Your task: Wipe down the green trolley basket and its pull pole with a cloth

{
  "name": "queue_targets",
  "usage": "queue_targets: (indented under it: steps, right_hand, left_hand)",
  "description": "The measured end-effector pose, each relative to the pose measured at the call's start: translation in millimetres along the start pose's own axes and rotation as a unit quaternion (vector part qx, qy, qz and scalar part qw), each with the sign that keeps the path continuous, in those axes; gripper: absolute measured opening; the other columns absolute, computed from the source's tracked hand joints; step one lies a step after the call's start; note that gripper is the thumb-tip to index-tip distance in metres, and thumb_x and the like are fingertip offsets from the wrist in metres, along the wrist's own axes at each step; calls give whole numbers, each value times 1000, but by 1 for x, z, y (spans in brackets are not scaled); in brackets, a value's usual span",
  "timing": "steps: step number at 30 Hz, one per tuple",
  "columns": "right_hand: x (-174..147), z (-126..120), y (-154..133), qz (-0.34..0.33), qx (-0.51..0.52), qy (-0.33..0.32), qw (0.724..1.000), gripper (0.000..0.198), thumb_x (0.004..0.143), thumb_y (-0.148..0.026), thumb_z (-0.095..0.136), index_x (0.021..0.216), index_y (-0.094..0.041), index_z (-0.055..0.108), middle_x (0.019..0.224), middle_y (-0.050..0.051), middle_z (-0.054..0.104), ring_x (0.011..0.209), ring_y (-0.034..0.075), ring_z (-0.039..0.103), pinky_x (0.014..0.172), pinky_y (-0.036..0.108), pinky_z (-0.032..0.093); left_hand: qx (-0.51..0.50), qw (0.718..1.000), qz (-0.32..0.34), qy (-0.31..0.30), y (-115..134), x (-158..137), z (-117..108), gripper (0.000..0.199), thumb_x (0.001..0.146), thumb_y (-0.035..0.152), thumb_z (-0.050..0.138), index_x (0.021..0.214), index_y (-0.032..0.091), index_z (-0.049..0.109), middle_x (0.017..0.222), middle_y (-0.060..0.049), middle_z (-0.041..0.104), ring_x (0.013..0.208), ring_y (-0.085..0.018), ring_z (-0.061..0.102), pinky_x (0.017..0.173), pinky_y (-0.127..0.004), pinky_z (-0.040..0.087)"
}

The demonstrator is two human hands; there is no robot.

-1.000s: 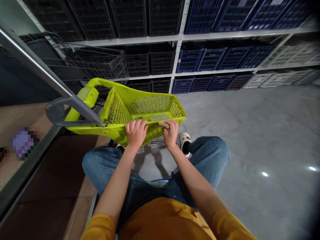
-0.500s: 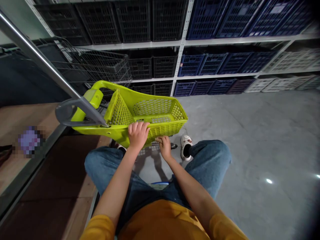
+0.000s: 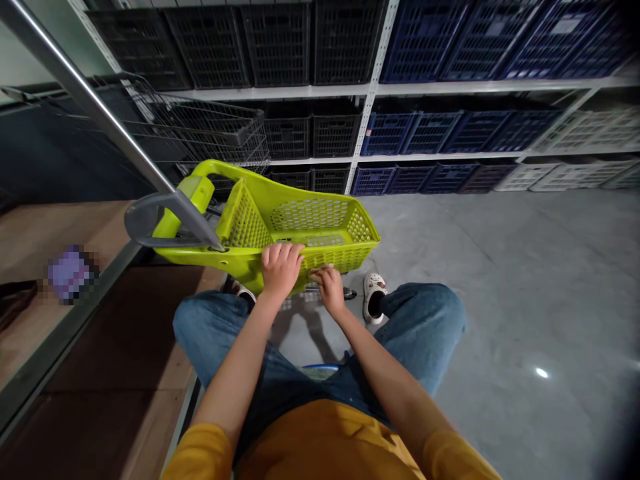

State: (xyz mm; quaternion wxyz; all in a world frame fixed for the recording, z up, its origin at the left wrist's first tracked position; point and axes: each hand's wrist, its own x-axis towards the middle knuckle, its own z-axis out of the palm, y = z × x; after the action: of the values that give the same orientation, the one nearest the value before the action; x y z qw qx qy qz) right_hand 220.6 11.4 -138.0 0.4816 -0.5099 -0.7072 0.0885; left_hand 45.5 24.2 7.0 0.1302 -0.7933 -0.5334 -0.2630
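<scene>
A lime-green plastic shopping cart (image 3: pixel 240 260) stands upright in front of my knees, its perforated basket pointing right. My left hand (image 3: pixel 281 268) is hooked over the near rim, fingers wrapped on top of it. Lower down at the basket's outer side, my right hand (image 3: pixel 331 288) is closed on a small beige piece (image 3: pixel 315 275), which looks soft, perhaps cloth. It is against or very near the cart wall; contact cannot be made out. A grey bracket (image 3: pixel 193 217) with a metal pole (image 3: pixel 100 100) rises from the cart's handle end.
Shelving behind holds black crates (image 3: pixel 280 47), blue crates (image 3: pixel 390 130) and white crates (image 3: pixel 555 175). A wire shopping cart (image 3: pixel 215 127) stands at the back left. Left of my legs is a brown wooden platform (image 3: pixel 110 333) with a blurred purple item (image 3: pixel 70 273). Grey floor (image 3: pixel 525 280) extends right.
The view has shifted slightly, moving the scene a little to the right. My right hand has edged up along the basket's side; my left hand keeps its hold on the rim.
</scene>
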Motion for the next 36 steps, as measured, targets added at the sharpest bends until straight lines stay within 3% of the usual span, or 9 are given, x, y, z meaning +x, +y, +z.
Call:
queue_targets:
  steps: [3,5,12,15,20,24,27,29,36]
  right_hand:
    - [-30,9,12,19,1,-21,1000,32,76,-3,44,90,-25,62,96,5,62,92,22,56,82,36,50]
    - [-28,6,9,26,-2,-14,1000,34,74,-3,44,92,-25,62,95,5,61,91,22,56,81,36,50]
    - [61,-36,-39,7,-7,105,994,36,83,-10,50,115,-23,63,115,10,57,110,24,55,98,42,48]
    - [72,-42,-45,-25,-20,103,994,36,84,-11,52,116,-25,63,115,9,57,110,25,55,98,42,48]
    - [59,-57,-10,-33,-34,94,994,34,81,-10,52,109,-23,64,113,9,56,109,25,53,98,44,47]
    - [63,-98,42,93,-46,215,971,30,76,-11,50,101,-20,63,106,8,53,105,24,53,99,44,45]
    - [64,-114,61,180,-50,267,945,29,74,-13,49,100,-19,61,103,7,52,100,23,52,96,43,45]
    - [60,-104,53,171,-47,259,949,29,74,-12,48,101,-19,59,103,7,53,101,23,51,97,43,44]
    - [37,-14,-30,29,39,134,990,24,87,-12,50,106,-25,58,108,7,58,106,24,55,95,42,47]
  left_hand:
    - [-2,1000,0,4,-1,0,1,28,97,35,51,119,28,66,108,-9,71,107,-29,57,102,-46,34]
    - [-1,1000,1,3,-1,0,1,28,97,35,51,119,28,66,108,-9,71,107,-29,57,102,-46,34]
    - [1,1000,-1,7,1,-1,0,28,97,33,51,120,27,67,108,-10,71,107,-29,58,101,-46,35]
    - [5,1000,3,14,1,0,-1,27,97,33,52,118,27,67,109,-9,71,106,-29,58,100,-45,35]
    - [3,1000,11,19,0,1,1,27,98,35,50,117,28,67,106,-7,72,103,-28,58,99,-44,34]
    - [-11,1000,6,22,-2,0,4,26,97,36,52,116,27,68,107,-8,72,104,-28,57,101,-45,33]
    - [-13,1000,4,25,-3,0,6,26,96,36,53,116,27,68,107,-8,72,104,-28,57,102,-46,32]
    - [-12,999,3,29,-2,0,6,26,96,36,54,115,27,68,106,-8,72,103,-28,57,102,-46,32]
    - [10,999,7,33,1,1,0,24,96,36,54,114,28,68,104,-6,72,102,-27,57,100,-44,33]
